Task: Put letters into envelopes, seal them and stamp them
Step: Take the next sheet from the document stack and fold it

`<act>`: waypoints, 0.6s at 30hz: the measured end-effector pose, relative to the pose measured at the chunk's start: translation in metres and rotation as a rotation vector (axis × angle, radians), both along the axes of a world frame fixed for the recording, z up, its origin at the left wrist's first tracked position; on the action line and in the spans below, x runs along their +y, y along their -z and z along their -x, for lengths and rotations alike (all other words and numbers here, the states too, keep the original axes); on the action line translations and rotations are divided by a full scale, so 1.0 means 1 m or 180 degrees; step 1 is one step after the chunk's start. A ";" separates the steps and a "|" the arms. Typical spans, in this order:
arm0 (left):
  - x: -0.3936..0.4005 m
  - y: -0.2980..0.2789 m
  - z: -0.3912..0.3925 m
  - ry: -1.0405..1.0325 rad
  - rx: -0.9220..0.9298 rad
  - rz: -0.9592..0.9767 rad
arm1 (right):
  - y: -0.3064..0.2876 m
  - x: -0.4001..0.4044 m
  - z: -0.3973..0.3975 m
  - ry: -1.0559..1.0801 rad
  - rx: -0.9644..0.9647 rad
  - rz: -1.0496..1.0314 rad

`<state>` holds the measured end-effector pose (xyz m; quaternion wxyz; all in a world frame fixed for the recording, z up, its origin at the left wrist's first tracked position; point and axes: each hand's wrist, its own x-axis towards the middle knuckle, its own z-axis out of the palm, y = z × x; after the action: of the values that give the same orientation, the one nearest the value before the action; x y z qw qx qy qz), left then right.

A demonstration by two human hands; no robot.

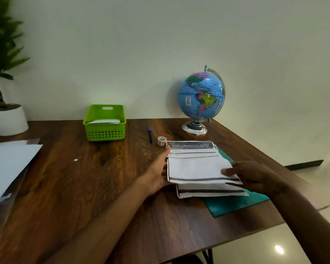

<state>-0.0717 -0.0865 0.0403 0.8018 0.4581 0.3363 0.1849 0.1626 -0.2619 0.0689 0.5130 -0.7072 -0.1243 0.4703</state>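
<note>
A stack of printed letters [196, 166] with dark bands lies on a teal folder [234, 204] at the right of the wooden table [84, 187]. My left hand [160, 168] lies along the stack's left edge, fingers under or against the top sheet. My right hand [255, 176] pinches the top sheet's right edge, thumb on top. A small roll of tape [162, 141] stands just beyond the stack, with a blue pen [150, 134] to its left. White envelopes lie in a green basket [105, 130] at the back.
A globe [201, 96] on a metal stand sits at the back right corner. White sheets [6, 168] and clear plastic lie at the left edge. A potted plant [4, 119] stands at the far left. The table's right edge runs close behind my right hand.
</note>
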 end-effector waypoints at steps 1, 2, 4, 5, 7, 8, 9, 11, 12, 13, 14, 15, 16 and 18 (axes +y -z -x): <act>-0.001 0.002 0.000 0.0047 -0.0050 -0.0016 | 0.002 0.000 0.002 -0.0061 -0.0158 0.0069; -0.002 0.004 -0.001 0.0079 -0.0152 0.0029 | 0.004 -0.001 0.002 -0.0089 -0.0226 0.0058; 0.000 0.006 -0.001 0.0040 -0.0288 0.0086 | 0.008 -0.004 0.003 -0.0157 -0.0135 -0.0036; 0.003 0.006 0.000 -0.0010 -0.0299 0.0087 | 0.007 -0.005 0.005 -0.0246 -0.0115 -0.0057; 0.007 0.004 0.006 -0.0024 -0.0312 0.0106 | 0.007 -0.006 0.010 -0.0524 -0.0252 0.0000; 0.010 0.003 0.010 -0.0021 -0.0306 0.0094 | 0.006 -0.004 0.014 -0.0691 -0.0283 0.0037; 0.012 0.003 0.015 -0.0035 -0.0257 0.0037 | 0.007 -0.001 0.017 -0.0851 -0.0250 0.0048; 0.025 0.004 0.032 -0.0158 -0.0109 -0.0201 | 0.007 0.012 0.029 -0.1095 -0.0092 -0.0017; 0.032 0.005 0.041 -0.0198 -0.0064 -0.0320 | 0.008 0.020 0.034 -0.1152 -0.0065 -0.0057; 0.041 0.005 0.053 -0.0234 -0.0035 -0.0447 | 0.007 0.032 0.041 -0.1208 -0.0070 -0.0132; 0.049 0.005 0.064 -0.0244 -0.0023 -0.0556 | 0.006 0.044 0.048 -0.1215 -0.0069 -0.0245; 0.057 0.005 0.078 -0.0255 -0.0032 -0.0642 | 0.004 0.058 0.055 -0.1183 -0.0037 -0.0393; 0.065 0.005 0.091 -0.0258 -0.0054 -0.0726 | 0.002 0.073 0.062 -0.1113 0.0011 -0.0558; 0.080 0.003 0.118 -0.0273 -0.0108 -0.0863 | -0.004 0.107 0.083 -0.1041 0.0052 -0.0809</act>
<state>-0.1896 -0.0068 0.0370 0.7295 0.5442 0.3140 0.2704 0.0801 -0.1553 0.0725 0.5159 -0.6034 -0.2916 0.5336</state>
